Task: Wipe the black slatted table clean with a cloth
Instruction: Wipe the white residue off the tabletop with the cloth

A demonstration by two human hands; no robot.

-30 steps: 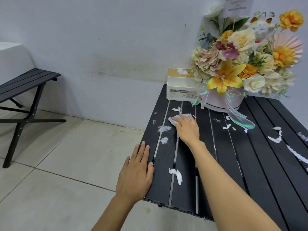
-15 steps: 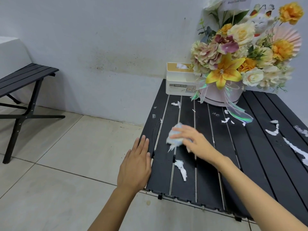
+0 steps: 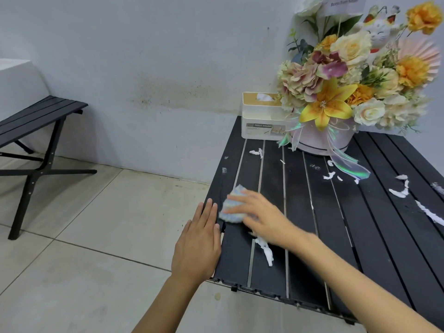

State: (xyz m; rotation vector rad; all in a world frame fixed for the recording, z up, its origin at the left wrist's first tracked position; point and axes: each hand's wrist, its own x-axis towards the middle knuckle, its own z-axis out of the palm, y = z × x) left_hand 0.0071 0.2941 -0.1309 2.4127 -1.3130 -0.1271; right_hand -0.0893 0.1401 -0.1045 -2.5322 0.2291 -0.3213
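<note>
The black slatted table (image 3: 374, 236) fills the right half of the view. My right hand (image 3: 262, 216) presses a small pale blue and white cloth (image 3: 231, 205) onto the slats near the table's left edge; it is blurred. My left hand (image 3: 199, 243) lies flat, fingers together, against that left edge, just beside the cloth. White paper scraps lie on the slats: one strip (image 3: 265, 251) just under my right wrist, a small piece (image 3: 257, 152) near the back, several more (image 3: 400, 191) on the right side.
A white tissue holder (image 3: 260, 118) and a pink pot of artificial flowers (image 3: 324, 138) stand at the table's back by the wall. A black slatted bench (image 3: 36, 118) stands at the left on the tiled floor (image 3: 96, 236).
My right hand has dragged the cloth from the table's middle back toward me and left, up to the left edge. Scraps that lay near the left slats are gone. My left hand stayed put.
</note>
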